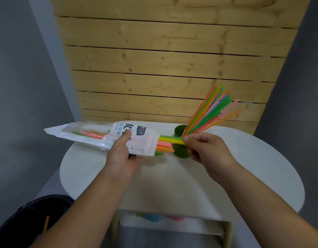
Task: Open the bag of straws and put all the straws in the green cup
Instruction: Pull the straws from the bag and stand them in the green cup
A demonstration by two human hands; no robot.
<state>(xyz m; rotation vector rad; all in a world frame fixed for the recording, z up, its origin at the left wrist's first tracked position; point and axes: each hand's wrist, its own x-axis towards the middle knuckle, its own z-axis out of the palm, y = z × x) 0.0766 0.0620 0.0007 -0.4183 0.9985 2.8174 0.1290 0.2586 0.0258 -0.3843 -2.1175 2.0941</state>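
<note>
Fingers (187,139) of the right hand (206,149) pinched shut on the free end of a yellow straw (170,139), directly in front of the green cup (181,153). That straw lies roughly level, its other end still inside the mouth of the straw bag (104,136), to the left of the cup. Left hand (121,154) grips the bag from below, thumb pressed on the printed label on top, fingers wrapped under and mostly hidden. Bag held off the tabletop (181,179), tilted so the sealed end points away from the cup and slightly up. Bag mouth faces the cup; pink, orange and green straw ends (164,148) stick out of it just beside the cup wall. More straws visible through the clear part of the bag toward the far-left end.

Green cup upright on the white round tabletop, partly hidden behind the right hand. A bundle of coloured straws (210,111) already stands in the cup, fanned out and leaning up and to the right above its rim. Wooden slatted wall (163,59) behind the cup. Below the tabletop edge, a shelf (172,224) with blurred blue and pink objects.
</note>
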